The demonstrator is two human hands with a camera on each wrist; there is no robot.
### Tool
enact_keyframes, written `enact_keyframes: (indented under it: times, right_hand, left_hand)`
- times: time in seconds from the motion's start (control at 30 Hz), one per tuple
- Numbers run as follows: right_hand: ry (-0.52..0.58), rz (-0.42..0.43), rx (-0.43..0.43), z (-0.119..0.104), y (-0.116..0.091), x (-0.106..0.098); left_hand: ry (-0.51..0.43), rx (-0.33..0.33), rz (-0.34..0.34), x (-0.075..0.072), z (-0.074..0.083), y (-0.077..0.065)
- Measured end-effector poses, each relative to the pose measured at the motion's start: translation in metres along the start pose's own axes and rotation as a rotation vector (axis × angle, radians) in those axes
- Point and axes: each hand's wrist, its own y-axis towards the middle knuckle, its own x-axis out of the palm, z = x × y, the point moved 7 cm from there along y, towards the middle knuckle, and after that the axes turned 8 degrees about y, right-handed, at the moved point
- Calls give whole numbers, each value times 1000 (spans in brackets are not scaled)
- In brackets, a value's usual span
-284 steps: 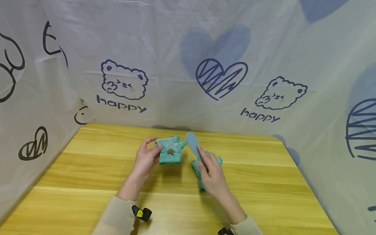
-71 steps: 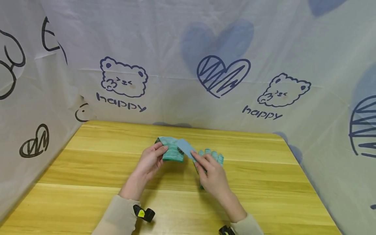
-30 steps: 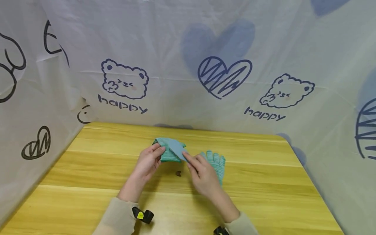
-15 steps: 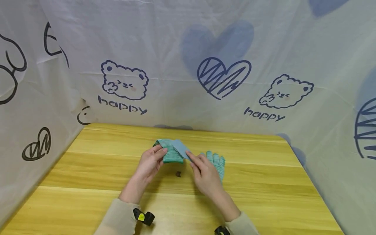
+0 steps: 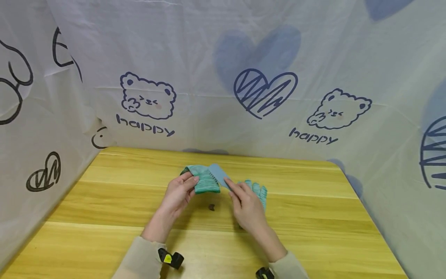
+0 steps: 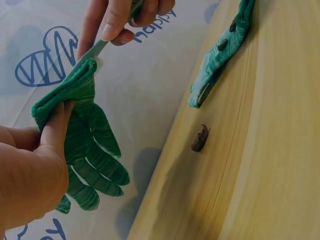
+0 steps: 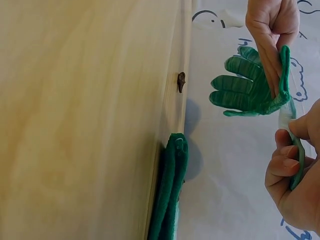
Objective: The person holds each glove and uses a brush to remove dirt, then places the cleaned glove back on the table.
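Observation:
My left hand [image 5: 180,192] pinches a green-and-white knit glove [image 5: 206,182] by its cuff and holds it above the table. Its fingers hang down in the left wrist view. In my right hand [image 5: 249,207] is the handle of a flat light-blue brush [image 5: 218,174], with the index finger laid along it. The short bristles overlap the glove's right part in the head view. Beneath lies a small dark brown lump [image 5: 211,207]. A second matching glove [image 5: 258,192] rests on the table, partly hidden behind the right hand; brown lumps [image 6: 222,45] sit on it.
The wood-grain table [image 5: 313,209] has its far edge close to a white cloth backdrop [image 5: 209,128] printed with hearts and bears. More of the cloth stands along both sides. Each wrist carries a small black camera [image 5: 170,259].
The brown lump that was on the held glove 9.5 s ago now lies on the table, first seen there 1.0 s ago. The brush has swept left across the glove, then back right.

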Motion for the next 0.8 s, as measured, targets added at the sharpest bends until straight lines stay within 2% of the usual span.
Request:
enact_keyframes:
  times: [0.17, 0.37, 0.57, 0.8]
  right_hand:
    - [-15, 12, 26, 6, 0, -3]
    - [-72, 83, 148, 20, 2, -23]
    - [18, 102, 238, 22, 5, -37]
    - [125, 91, 235, 17, 7, -37]
  left_hand:
    - [-3, 4, -1, -1, 1, 0]
    - [-72, 36, 8, -6, 10, -1]
    - [-43, 26, -2, -5, 12, -2]
    - [4, 7, -9, 0, 7, -4]
